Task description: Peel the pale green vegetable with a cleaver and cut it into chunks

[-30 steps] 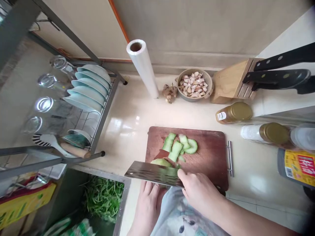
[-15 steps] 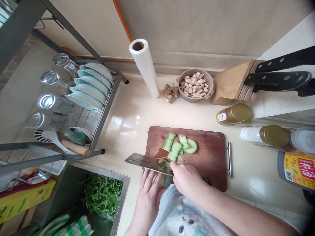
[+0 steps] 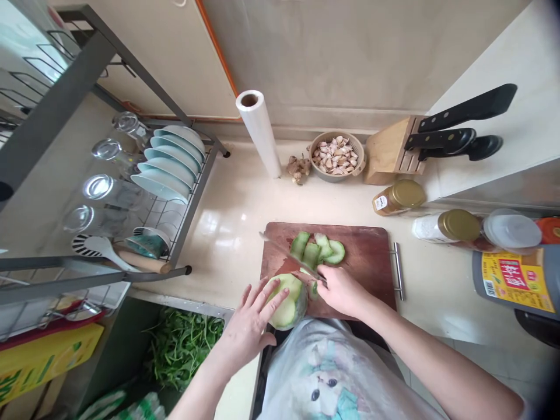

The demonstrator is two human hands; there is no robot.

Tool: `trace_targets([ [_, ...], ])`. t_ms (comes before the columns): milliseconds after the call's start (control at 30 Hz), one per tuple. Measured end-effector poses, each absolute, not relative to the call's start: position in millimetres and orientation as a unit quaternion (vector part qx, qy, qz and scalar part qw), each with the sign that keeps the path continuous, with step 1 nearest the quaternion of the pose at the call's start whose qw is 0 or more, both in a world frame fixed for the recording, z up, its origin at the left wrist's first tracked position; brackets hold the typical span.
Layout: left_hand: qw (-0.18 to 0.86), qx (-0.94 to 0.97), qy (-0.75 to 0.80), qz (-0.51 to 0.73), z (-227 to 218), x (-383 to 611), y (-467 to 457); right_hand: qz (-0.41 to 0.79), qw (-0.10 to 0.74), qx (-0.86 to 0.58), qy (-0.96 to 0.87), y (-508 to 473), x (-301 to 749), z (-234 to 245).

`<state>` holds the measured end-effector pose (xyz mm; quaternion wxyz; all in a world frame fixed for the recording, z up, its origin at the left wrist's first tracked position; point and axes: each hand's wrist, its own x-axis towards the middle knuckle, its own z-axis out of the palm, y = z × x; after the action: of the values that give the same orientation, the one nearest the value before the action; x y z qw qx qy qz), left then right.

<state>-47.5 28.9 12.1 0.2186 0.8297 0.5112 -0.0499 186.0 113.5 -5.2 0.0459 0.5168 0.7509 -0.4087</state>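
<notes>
A dark wooden cutting board (image 3: 367, 262) lies on the cream counter. Several green slices (image 3: 319, 251) lie near its far left. My left hand (image 3: 251, 321) rests with fingers spread on a pale green gourd (image 3: 289, 294) at the board's near left edge, pressing it down. My right hand (image 3: 341, 289) grips the handle of a cleaver (image 3: 284, 254). Its blade stands edge-down just beyond the gourd, seen almost end-on as a thin line.
A dish rack (image 3: 175, 175) with plates and glasses stands left. A sink (image 3: 184, 344) holds leafy greens. At the back are a plastic roll (image 3: 259, 131), ginger (image 3: 298, 167), a garlic bowl (image 3: 336, 156) and a knife block (image 3: 389, 151). Jars and bottles (image 3: 455, 224) line the right.
The cleaver tilted from flat to upright against the gourd. My left hand came up over the gourd with fingers spread. The view pulled back.
</notes>
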Motion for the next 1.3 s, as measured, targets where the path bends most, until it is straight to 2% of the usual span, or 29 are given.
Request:
trace_targets([
  [133,0.198,0.878,0.425,-0.096,7.7,-51.7,47.1,-0.488,-0.025,0.572,0.659,92.2,210.0,3.6],
  [267,0.239,0.896,0.365,-0.077,-0.7,-49.5,62.4,-0.516,-0.034,0.602,0.608,63.6,218.7,6.7],
  [567,0.224,0.876,0.427,0.000,-3.3,-51.6,47.0,-0.488,-0.058,0.627,0.604,4.9,199.3,-17.3],
  [867,0.127,0.740,0.637,0.173,-34.7,-34.8,0.5,-0.393,-0.003,0.630,0.669,11.6,190.3,-23.5],
  [1000,0.150,0.740,0.630,0.184,-35.7,-36.1,-2.9,-0.339,0.038,0.648,0.681,16.5,199.8,-12.8],
  [1300,0.183,0.772,0.579,0.187,-46.0,-36.7,-7.3,-0.249,0.062,0.580,0.773,5.0,179.3,31.5],
])
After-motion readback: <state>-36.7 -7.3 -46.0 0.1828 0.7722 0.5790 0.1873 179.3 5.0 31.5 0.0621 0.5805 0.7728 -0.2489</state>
